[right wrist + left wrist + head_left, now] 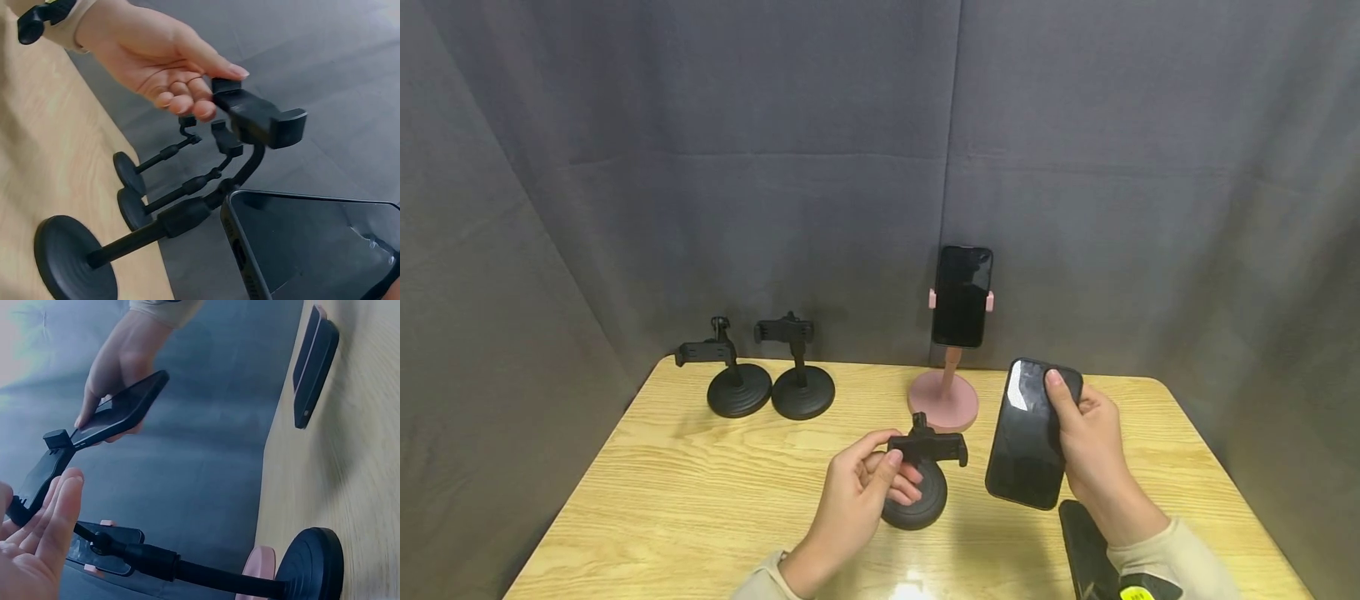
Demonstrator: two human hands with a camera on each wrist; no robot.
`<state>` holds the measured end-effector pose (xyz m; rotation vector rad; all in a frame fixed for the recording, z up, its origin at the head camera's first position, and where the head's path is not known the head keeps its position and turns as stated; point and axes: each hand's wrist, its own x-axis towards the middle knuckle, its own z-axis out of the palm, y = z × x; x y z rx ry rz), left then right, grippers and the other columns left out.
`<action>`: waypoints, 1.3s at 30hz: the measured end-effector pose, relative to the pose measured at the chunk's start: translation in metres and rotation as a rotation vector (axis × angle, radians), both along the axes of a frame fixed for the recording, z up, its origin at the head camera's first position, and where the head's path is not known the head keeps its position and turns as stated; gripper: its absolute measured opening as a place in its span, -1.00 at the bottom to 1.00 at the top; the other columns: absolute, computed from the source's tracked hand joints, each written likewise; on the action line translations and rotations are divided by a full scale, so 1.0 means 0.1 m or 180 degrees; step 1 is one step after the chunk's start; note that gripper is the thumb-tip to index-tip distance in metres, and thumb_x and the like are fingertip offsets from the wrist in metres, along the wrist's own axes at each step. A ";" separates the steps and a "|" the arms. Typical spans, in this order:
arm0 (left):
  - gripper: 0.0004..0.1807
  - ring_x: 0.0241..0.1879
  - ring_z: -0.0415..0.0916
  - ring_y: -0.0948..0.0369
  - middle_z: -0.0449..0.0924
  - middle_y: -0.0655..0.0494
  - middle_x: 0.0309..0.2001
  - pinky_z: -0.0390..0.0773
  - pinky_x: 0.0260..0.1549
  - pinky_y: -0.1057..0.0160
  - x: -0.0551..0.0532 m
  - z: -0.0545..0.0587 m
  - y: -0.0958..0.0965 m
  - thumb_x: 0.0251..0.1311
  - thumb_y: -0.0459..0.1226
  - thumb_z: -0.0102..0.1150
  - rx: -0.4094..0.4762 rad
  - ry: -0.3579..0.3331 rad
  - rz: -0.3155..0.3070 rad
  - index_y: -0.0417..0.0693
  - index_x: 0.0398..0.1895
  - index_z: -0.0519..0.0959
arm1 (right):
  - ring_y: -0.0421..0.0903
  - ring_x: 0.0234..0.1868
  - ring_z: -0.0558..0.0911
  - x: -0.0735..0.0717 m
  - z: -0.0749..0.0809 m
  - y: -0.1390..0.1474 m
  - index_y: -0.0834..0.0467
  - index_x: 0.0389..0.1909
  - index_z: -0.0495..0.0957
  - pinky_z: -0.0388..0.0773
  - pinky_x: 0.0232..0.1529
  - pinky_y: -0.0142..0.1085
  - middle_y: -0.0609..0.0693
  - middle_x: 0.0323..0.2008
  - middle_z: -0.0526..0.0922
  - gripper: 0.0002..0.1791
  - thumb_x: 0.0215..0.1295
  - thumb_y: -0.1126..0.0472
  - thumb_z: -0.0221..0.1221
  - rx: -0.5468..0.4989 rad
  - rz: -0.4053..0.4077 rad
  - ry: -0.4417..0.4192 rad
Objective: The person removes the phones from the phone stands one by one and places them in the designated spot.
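My left hand (861, 492) pinches the left end of the clamp (928, 447) on a black phone stand, whose round base (917, 504) sits on the table. In the right wrist view, the thumb and fingers are at one end of this clamp (250, 115), and its other end is free. To the right, my right hand (1093, 442) grips a black smartphone (1033, 433) by its right edge, thumb on the screen. The phone is raised off the table and tilted, apart from the clamp in the head view.
Behind stands a pink phone stand (943, 400) holding another smartphone (962, 296). Two more black phone stands (739, 390) (802, 392) are at the back left. Under my right forearm lies a dark phone (1084, 546), stacked with another in the left wrist view. Grey curtains (775, 167) surround the table.
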<state>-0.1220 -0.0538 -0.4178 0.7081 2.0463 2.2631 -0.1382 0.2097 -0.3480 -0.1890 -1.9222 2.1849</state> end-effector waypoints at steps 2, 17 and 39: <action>-0.59 -0.43 0.73 0.33 0.66 -0.46 -0.31 0.79 -0.36 0.15 0.00 0.00 0.00 0.55 -0.25 -0.03 0.0014 -0.0002 0.0023 -0.45 0.22 0.41 | -0.29 -0.61 0.69 0.01 -0.04 0.01 -0.05 -0.51 0.65 0.67 -0.56 -0.40 -0.21 -0.62 0.71 -0.65 0.53 0.02 0.11 0.0043 0.0004 -0.0038; -0.55 -0.46 0.71 0.38 0.66 -0.52 -0.28 0.78 -0.39 0.19 -0.03 0.03 0.04 0.55 -0.30 -0.03 0.0185 0.0006 0.0131 -0.52 0.29 0.39 | -0.26 -0.53 0.72 0.10 -0.29 0.07 -0.09 -0.48 0.64 0.71 -0.46 -0.37 -0.22 -0.59 0.73 -0.64 0.52 -0.09 0.08 0.0379 -0.0026 -0.0450; -0.57 -0.47 0.72 0.40 0.62 -0.60 -0.32 0.77 -0.44 0.17 -0.15 0.04 -0.01 0.55 -0.34 -0.06 0.0432 0.0318 0.0076 -0.58 0.25 0.40 | -0.31 -0.11 0.60 0.22 -0.68 0.30 0.03 -0.23 0.67 0.51 0.00 -0.48 -0.31 -0.39 0.73 -0.57 0.55 -0.17 -0.02 0.0777 0.0237 -0.0599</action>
